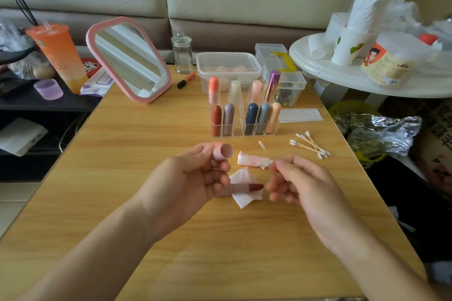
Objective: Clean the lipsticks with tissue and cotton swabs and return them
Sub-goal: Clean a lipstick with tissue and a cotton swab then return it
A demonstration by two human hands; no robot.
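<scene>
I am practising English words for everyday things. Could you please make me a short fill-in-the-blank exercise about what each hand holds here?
1. The left hand holds a pink cap and an open ____ with a dark red tip.
2. The right hand pinches one cotton ____.
3. The spares lie on the wooden ____, right of the clear organizer.
Missing words: lipstick; swab; table.

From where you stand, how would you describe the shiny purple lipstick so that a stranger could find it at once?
On the wooden table, find the clear organizer of lipsticks. In its back row, go to the right end, beside the pale pink lipstick. The purple lipstick is the only shiny metallic tube with a flat top; the others are matte with rounded caps.
</scene>
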